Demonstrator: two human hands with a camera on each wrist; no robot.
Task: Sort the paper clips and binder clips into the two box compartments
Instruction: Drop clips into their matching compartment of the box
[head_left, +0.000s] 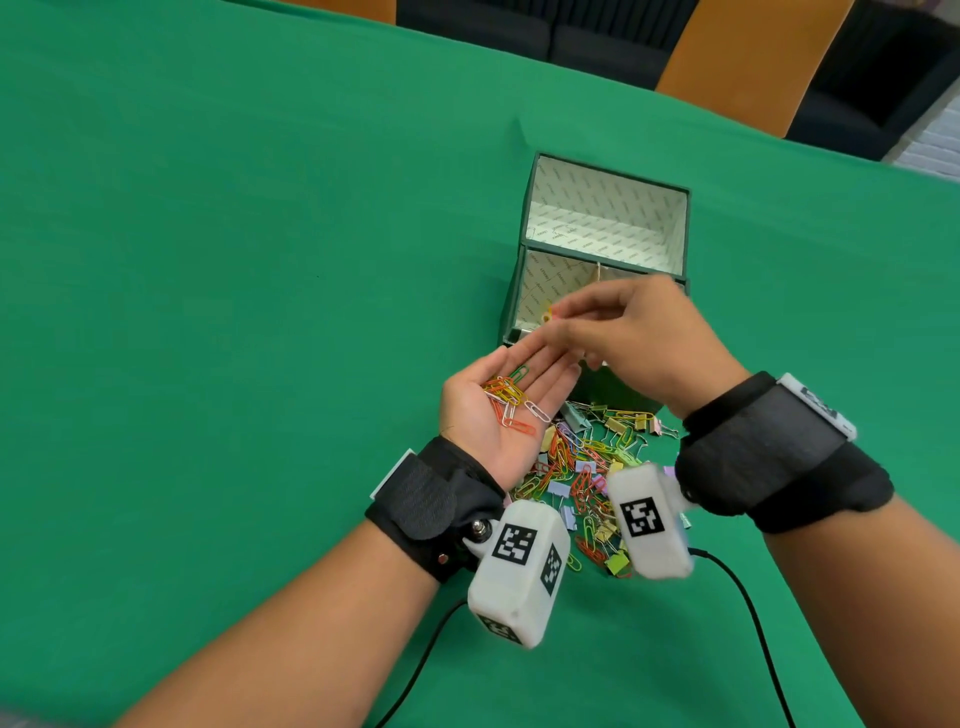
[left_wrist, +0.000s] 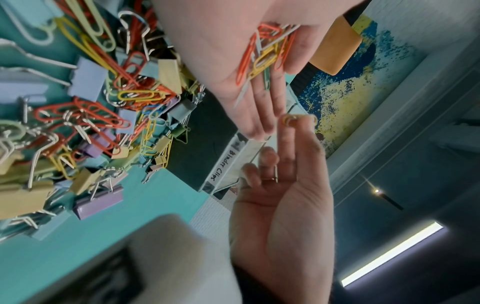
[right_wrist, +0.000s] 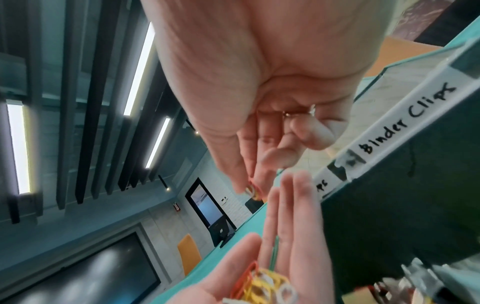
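A matt green cloth (head_left: 260, 260) covers the counter, smooth but for a small pucker behind the box (head_left: 524, 291), whose dark green walls look like matt card lined inside with white printed paper. The paper clips (head_left: 511, 397) lying in the left hand (head_left: 498, 410) are thin wire with a smooth, glossy coloured coating, some white or bare silver. In the pile (left_wrist: 91, 123), the binder clips (left_wrist: 98, 202) have smooth pastel painted bodies with a soft sheen and bare shiny wire handles.
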